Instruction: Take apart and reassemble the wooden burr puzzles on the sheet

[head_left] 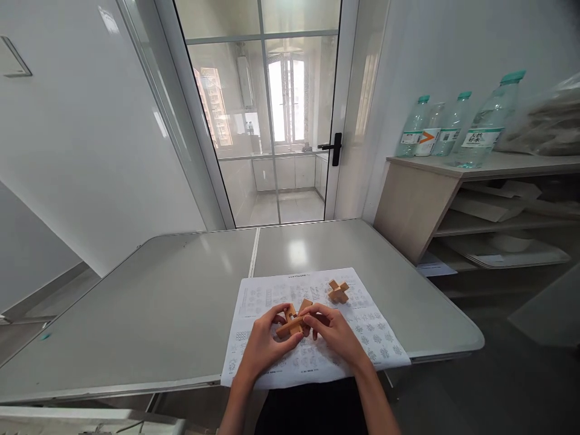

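Observation:
Between my two hands is a wooden interlocking puzzle (290, 328) made of light-brown notched bars. My left hand (268, 342) curls round its left side, thumb below and fingers above. With fingertips pinched, my right hand (329, 329) grips the puzzle's right end; which bar it holds is partly hidden by the fingers. Beyond my right hand, a second wooden puzzle (338, 292), a cross-shaped burr, rests on the instruction sheet (254, 302). Diagrams of puzzle shapes cover that white sheet, which lies under both hands and reaches the table's near edge.
The grey table (181, 314) extends left and right of the sheet. At the right, a wooden shelf unit (408, 199) carries several plastic bottles (483, 136) and a plastic bag (544, 124). Past the table stands a glass door (294, 109) with a black handle (336, 149).

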A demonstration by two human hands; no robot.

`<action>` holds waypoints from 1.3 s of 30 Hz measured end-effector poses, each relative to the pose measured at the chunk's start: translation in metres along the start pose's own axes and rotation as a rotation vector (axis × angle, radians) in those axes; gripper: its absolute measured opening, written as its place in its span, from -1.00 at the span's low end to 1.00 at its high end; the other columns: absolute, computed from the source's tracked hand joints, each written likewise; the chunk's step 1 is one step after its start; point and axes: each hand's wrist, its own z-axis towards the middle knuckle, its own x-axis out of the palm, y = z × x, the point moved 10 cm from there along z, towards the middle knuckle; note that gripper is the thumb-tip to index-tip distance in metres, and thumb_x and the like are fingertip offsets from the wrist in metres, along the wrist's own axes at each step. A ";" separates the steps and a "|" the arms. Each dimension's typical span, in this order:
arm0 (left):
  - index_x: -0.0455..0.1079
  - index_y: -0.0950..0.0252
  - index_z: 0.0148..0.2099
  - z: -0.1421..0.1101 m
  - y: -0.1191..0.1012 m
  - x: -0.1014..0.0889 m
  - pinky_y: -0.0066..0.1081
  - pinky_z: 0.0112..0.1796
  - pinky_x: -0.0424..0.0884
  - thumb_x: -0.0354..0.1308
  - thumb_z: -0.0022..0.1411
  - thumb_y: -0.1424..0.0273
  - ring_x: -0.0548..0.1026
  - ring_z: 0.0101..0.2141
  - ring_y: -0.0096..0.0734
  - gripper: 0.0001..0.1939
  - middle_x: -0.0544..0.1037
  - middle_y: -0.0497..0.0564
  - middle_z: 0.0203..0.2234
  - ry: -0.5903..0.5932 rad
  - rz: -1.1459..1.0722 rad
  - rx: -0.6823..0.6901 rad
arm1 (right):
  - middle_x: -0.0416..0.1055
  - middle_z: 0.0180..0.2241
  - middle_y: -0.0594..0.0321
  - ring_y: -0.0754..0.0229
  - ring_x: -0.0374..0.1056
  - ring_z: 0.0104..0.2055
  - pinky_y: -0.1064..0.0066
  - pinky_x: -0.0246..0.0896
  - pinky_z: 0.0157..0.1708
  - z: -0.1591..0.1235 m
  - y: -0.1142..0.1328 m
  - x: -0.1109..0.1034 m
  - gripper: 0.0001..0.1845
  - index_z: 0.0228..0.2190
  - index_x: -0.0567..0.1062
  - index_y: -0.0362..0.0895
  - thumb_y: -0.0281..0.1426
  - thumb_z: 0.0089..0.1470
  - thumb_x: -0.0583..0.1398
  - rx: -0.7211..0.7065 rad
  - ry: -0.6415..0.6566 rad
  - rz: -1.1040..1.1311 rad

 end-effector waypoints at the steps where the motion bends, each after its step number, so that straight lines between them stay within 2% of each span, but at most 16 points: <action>1: 0.47 0.16 0.21 0.000 0.001 0.001 -0.17 0.00 0.55 0.41 0.16 0.20 0.64 -0.12 -0.17 -0.43 0.68 0.01 -0.17 0.006 -0.004 -0.001 | 0.57 -0.38 0.21 0.13 0.51 -0.34 0.34 0.37 -0.37 0.000 0.001 0.000 -0.54 -0.19 0.63 -0.14 0.03 0.23 0.33 -0.005 0.009 0.005; 7: 0.47 0.16 0.22 0.000 0.004 0.003 -0.23 -0.02 0.53 0.39 0.17 0.25 0.62 -0.13 -0.21 -0.43 0.67 0.00 -0.17 0.029 -0.024 -0.005 | 0.54 -0.43 0.25 0.19 0.46 -0.41 0.34 0.35 -0.35 -0.002 0.004 0.001 -0.61 -0.21 0.64 -0.12 -0.03 0.27 0.33 -0.022 0.042 0.028; 16: 0.46 0.19 0.25 -0.001 0.006 0.005 -0.21 0.00 0.52 0.38 0.20 0.19 0.62 -0.11 -0.17 -0.41 0.67 0.05 -0.14 0.049 -0.040 -0.003 | 0.51 -0.49 0.28 0.21 0.43 -0.43 0.34 0.38 -0.32 -0.003 0.005 0.001 -0.61 -0.21 0.66 -0.13 -0.04 0.23 0.37 -0.003 0.039 0.062; 21: 0.48 0.20 0.22 0.001 0.007 -0.001 -0.18 0.00 0.53 0.37 0.23 0.16 0.62 -0.12 -0.18 -0.45 0.67 0.07 -0.10 -0.015 -0.030 0.027 | 0.48 -0.52 0.31 0.22 0.41 -0.46 0.33 0.38 -0.30 -0.004 0.005 0.004 -0.60 -0.20 0.66 -0.13 -0.04 0.22 0.37 -0.006 0.046 0.087; 25: 0.46 0.20 0.23 0.001 0.006 -0.001 -0.17 -0.01 0.53 0.34 0.26 0.17 0.61 -0.15 -0.20 -0.46 0.65 0.07 -0.12 -0.018 -0.036 0.045 | 0.47 -0.51 0.31 0.21 0.40 -0.44 0.33 0.38 -0.30 -0.004 0.006 0.005 -0.61 -0.20 0.66 -0.12 -0.04 0.21 0.38 -0.004 0.025 0.088; 29: 0.44 0.17 0.23 0.000 0.000 0.002 -0.12 0.03 0.52 0.35 0.26 0.20 0.58 -0.11 -0.20 -0.47 0.60 0.10 -0.02 0.011 -0.046 0.081 | 0.49 -0.43 0.27 0.19 0.42 -0.40 0.32 0.40 -0.29 -0.003 0.007 0.005 -0.61 -0.22 0.64 -0.10 -0.02 0.22 0.37 -0.006 0.003 0.102; 33: 0.41 0.10 0.29 -0.001 -0.006 0.010 -0.15 0.06 0.53 0.45 0.16 0.24 0.56 -0.03 -0.18 -0.34 0.50 0.11 0.08 0.078 -0.075 0.138 | 0.52 -0.29 0.21 0.18 0.42 -0.36 0.29 0.42 -0.27 -0.002 0.005 -0.002 -0.58 -0.22 0.62 -0.09 0.02 0.23 0.35 -0.001 -0.058 0.126; 37: 0.51 0.08 0.22 0.000 0.005 0.010 -0.22 -0.01 0.52 0.20 0.40 0.30 0.57 -0.12 -0.24 -0.62 0.53 0.08 -0.05 0.073 -0.063 0.090 | 0.47 -0.31 0.21 0.18 0.37 -0.36 0.31 0.40 -0.33 -0.002 0.001 -0.005 -0.56 -0.28 0.58 -0.10 0.04 0.23 0.33 0.005 -0.085 0.181; 39: 0.55 0.07 0.20 0.001 0.009 0.011 -0.25 -0.05 0.51 0.09 0.46 0.33 0.57 -0.14 -0.24 -0.65 0.56 0.07 -0.10 0.081 -0.063 0.079 | 0.45 -0.33 0.23 0.20 0.35 -0.38 0.32 0.38 -0.36 -0.002 0.001 -0.003 -0.58 -0.29 0.55 -0.10 0.02 0.24 0.33 0.010 -0.069 0.215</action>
